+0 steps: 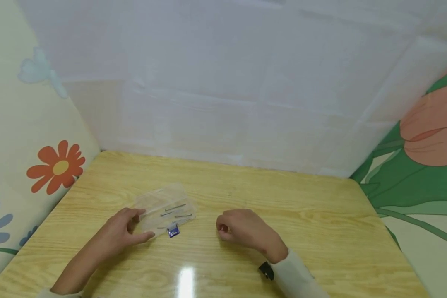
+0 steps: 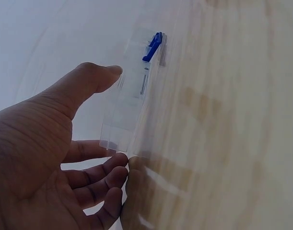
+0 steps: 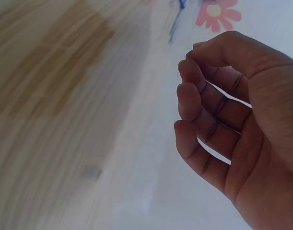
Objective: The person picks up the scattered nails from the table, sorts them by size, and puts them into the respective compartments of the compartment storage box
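A clear plastic box [image 1: 152, 203] lies on the left half of the table, with several thin metal screws or nails [image 1: 175, 207] showing in it. On its front edge sits a blue clasp [image 1: 173, 231] with white print, also visible in the left wrist view as a blue clip [image 2: 153, 47]. My left hand [image 1: 124, 229] holds the box by its left end, thumb along the front edge and index finger at the far corner [image 2: 110, 143]. To the right of the box, my right hand [image 1: 247, 229] hovers apart from it, fingers curled and thumb tip against the index finger; nothing shows between them.
The wooden table [image 1: 305, 215] reaches back to a pale sheet [image 1: 223, 82]. Flower-printed panels stand at the left [image 1: 7, 124] and right [image 1: 424, 174]. A small black piece [image 1: 266, 270] shows beside the right sleeve [image 1: 296, 275].
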Motion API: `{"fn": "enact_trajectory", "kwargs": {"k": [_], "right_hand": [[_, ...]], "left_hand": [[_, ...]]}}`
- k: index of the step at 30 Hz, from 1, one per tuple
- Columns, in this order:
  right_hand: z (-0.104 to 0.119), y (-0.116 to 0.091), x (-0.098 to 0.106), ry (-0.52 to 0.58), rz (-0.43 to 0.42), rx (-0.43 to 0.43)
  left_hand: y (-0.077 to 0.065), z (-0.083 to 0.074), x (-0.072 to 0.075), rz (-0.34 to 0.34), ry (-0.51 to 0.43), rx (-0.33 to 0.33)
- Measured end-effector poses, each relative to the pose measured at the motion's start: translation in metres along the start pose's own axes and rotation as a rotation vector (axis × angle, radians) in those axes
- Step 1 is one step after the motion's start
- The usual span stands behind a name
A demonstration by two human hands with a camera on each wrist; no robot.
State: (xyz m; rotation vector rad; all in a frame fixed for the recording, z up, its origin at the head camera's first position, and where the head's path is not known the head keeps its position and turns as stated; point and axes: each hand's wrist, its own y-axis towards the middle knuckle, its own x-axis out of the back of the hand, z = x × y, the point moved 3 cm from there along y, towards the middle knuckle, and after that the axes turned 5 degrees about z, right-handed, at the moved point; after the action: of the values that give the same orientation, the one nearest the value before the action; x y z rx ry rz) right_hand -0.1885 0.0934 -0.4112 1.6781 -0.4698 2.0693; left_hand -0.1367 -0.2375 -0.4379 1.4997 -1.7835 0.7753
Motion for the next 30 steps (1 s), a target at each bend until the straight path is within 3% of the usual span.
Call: {"fn": "enact_trajectory", "kwargs": {"k": [11, 21, 30], "right_hand": [[-0.043, -0.059, 0.005, -0.005, -0.105, -0.07], [-0.065, -0.096, 0.009, 0.02, -0.077, -0.168], [-0.067, -0.108, 0.005, 0.097, -0.029, -0.186]], "left_hand": [[0.0, 0.0, 0.001, -0.004, 0.008, -0.011], [0.001, 0.001, -0.001, -0.002, 0.002, -0.005], [0.0, 0.0, -0.001, 0.001, -0.002, -0.002]]}}
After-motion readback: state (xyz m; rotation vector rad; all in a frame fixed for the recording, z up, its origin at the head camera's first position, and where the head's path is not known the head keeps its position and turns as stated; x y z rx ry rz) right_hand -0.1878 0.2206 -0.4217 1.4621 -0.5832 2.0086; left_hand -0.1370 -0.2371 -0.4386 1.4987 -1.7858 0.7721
